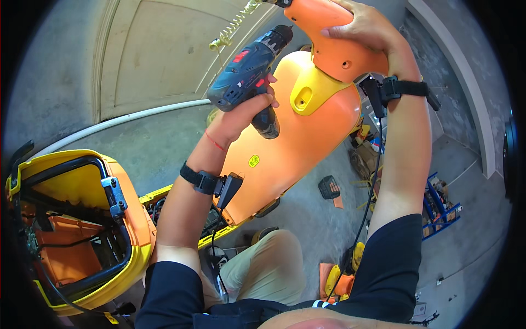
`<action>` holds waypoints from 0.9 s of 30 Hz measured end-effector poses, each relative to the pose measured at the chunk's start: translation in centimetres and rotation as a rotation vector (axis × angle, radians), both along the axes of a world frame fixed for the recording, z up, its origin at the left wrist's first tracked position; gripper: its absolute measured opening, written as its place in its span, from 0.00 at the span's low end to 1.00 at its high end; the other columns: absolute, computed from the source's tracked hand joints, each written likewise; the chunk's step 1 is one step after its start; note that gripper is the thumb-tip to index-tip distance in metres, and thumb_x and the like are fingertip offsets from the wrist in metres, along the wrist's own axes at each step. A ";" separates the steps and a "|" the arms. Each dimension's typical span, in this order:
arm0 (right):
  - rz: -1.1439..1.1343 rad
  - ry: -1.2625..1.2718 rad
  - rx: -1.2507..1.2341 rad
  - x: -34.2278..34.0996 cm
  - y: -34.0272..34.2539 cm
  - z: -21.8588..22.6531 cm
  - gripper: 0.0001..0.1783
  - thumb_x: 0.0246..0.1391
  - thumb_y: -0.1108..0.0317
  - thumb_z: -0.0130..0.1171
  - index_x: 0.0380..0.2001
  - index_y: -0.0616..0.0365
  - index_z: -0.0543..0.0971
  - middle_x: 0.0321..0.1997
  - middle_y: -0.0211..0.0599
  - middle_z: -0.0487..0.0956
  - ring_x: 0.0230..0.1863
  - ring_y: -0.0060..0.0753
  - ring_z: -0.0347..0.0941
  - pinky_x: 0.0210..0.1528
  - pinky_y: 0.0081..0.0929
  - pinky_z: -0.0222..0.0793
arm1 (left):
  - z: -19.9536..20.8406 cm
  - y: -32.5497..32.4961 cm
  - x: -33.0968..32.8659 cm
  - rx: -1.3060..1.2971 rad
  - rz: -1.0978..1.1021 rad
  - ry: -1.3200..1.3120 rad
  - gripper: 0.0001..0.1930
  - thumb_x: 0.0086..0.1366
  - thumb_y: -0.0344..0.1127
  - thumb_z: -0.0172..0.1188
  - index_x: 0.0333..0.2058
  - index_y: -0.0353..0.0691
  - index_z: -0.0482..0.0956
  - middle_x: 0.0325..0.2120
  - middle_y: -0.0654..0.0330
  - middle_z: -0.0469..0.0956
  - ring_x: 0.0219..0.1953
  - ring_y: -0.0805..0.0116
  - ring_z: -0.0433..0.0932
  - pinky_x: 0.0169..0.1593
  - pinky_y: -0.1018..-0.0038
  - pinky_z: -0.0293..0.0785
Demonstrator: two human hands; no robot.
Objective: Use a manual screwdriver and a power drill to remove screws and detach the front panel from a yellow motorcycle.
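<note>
My left hand [247,112] is closed round the grip of a dark blue cordless drill [241,77], whose chuck points up and to the right. At the top, my right hand [372,24] grips a curved orange plastic cover [342,57] with the thumb on its near face; the other fingers are partly hidden behind the upper edge. The cover has a recessed screw hole and meets a yellow piece [311,90] on a long orange body panel [293,140]. The drill's chuck is just left of the cover, apart from it.
At lower left stands a yellow and orange frame [139,230] with a black seal and an open interior. A coiled cable [235,24] hangs near the drill. A dark basket [329,187] sits on the floor, with a blue rack [441,211] at right and loose orange and yellow parts [335,279] below.
</note>
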State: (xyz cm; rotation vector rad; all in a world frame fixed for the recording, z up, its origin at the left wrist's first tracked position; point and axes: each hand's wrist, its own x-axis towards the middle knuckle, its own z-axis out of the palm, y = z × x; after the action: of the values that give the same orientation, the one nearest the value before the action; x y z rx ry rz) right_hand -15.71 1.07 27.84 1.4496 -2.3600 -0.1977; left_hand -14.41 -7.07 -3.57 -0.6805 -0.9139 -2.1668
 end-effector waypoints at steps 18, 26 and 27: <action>0.077 0.015 -0.050 -0.4 0.9 -0.9 0.33 0.42 0.61 0.72 0.55 0.55 0.77 0.51 0.43 0.82 0.52 0.37 0.77 0.56 0.30 0.69 | 0.7 1.3 -2.1 -0.070 0.270 -0.057 0.18 0.61 0.26 0.59 0.50 0.38 0.72 0.33 0.63 0.75 0.38 0.72 0.78 0.47 0.71 0.75; 0.042 -0.002 -0.038 1.1 1.0 -1.0 0.33 0.41 0.57 0.71 0.54 0.54 0.78 0.51 0.44 0.82 0.52 0.41 0.77 0.57 0.32 0.69 | 1.4 1.9 -1.1 0.026 0.187 -0.039 0.18 0.59 0.25 0.58 0.50 0.38 0.72 0.31 0.63 0.75 0.37 0.71 0.78 0.46 0.71 0.74; 0.075 0.019 -0.038 0.0 1.0 -0.8 0.33 0.41 0.57 0.70 0.54 0.54 0.77 0.51 0.44 0.82 0.52 0.41 0.77 0.57 0.32 0.69 | 1.4 1.9 -1.1 0.033 0.183 -0.037 0.18 0.59 0.25 0.58 0.49 0.38 0.72 0.30 0.63 0.75 0.37 0.71 0.78 0.46 0.71 0.74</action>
State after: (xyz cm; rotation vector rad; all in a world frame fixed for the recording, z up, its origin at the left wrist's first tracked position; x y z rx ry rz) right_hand -15.67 2.03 27.07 1.5089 -2.2770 -0.1449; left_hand -15.49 -5.18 -2.14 -0.5218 -0.9208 -2.0328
